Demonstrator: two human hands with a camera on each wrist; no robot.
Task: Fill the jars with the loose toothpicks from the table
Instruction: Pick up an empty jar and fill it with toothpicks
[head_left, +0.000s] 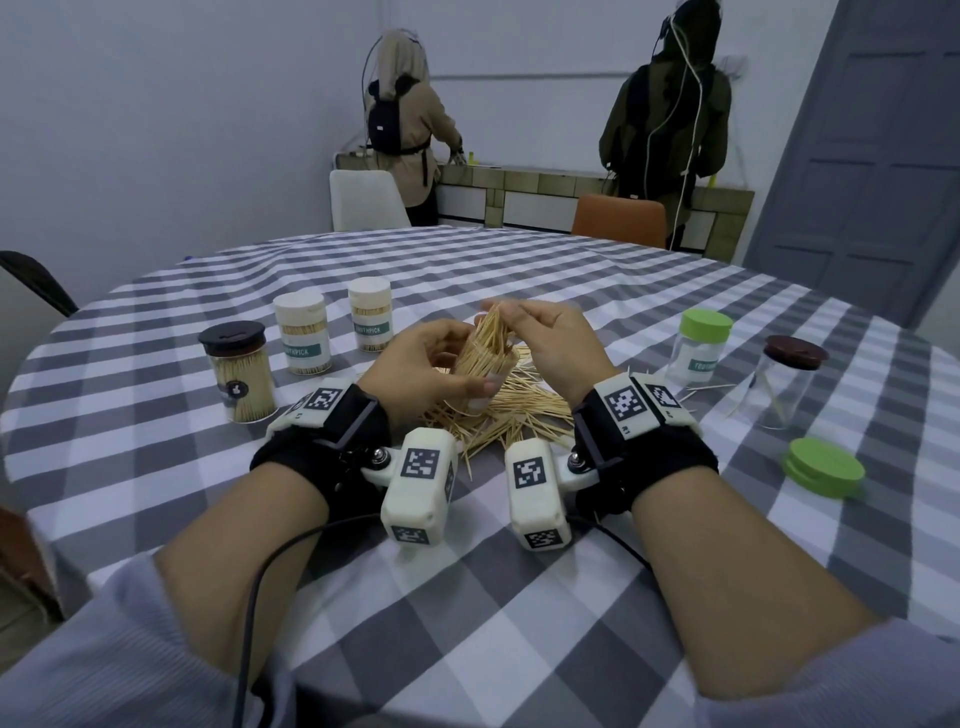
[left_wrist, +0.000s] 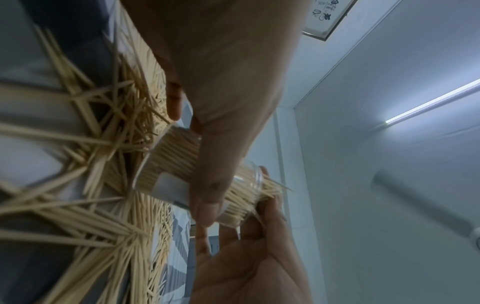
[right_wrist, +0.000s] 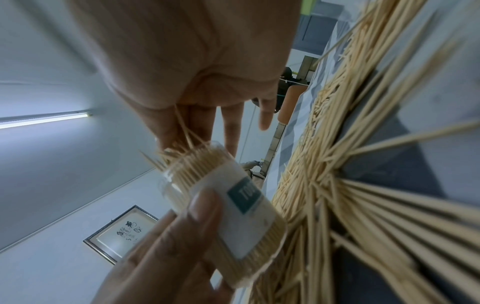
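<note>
Grey-and-white checked tablecloth (head_left: 467, 270) carries a heap of loose toothpicks (head_left: 511, 410). Left hand (head_left: 421, 371) grips a clear, tilted, nearly full jar (head_left: 480, 364) above it; right hand (head_left: 558, 343) pinches thin wooden sticks at its mouth.

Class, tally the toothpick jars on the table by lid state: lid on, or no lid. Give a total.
Lid on: 5 (dark-lidded full jar, two white-lidded jars, green-lidded jar, brown-lidded jar)
No lid: 1 (held jar)
Total: 6
</note>
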